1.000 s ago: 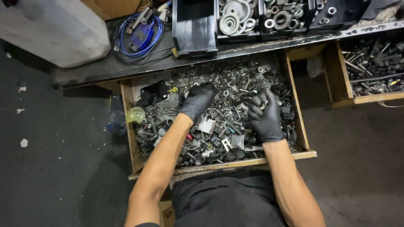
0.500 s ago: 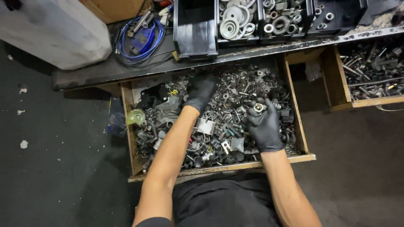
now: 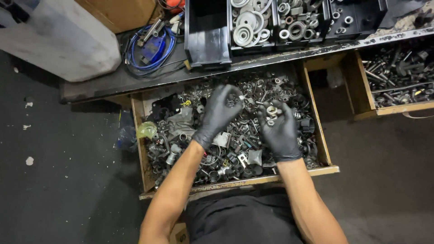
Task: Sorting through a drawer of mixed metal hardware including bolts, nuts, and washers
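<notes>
Right now both gloved hands hang over an open wooden drawer heaped with loose metal hardware — nuts, washers, brackets, springs and bits of black plastic all tangled together. The right hand is turned palm up, fingers loosely curled, cradling a few small nuts and washers in its palm rather than clamping them. The left hand reaches in from the other side, its fingertips drawn together near the upper middle of the heap; it looks like a pinch on some small piece, but I cannot tell for sure what, if anything, sits between them. The two hands are near each other, not touching.

At the drawer's left end lie a crumpled yellow-green bag and a grey rag. Above the drawer runs a dark, scuffed bench top — on it a coil of blue cable and a row of black bins, some holding large washers and rings. A second drawer stands open to the right, full of bolts. A large whitish container sits at the bench's left end, with a cardboard box beside it.
</notes>
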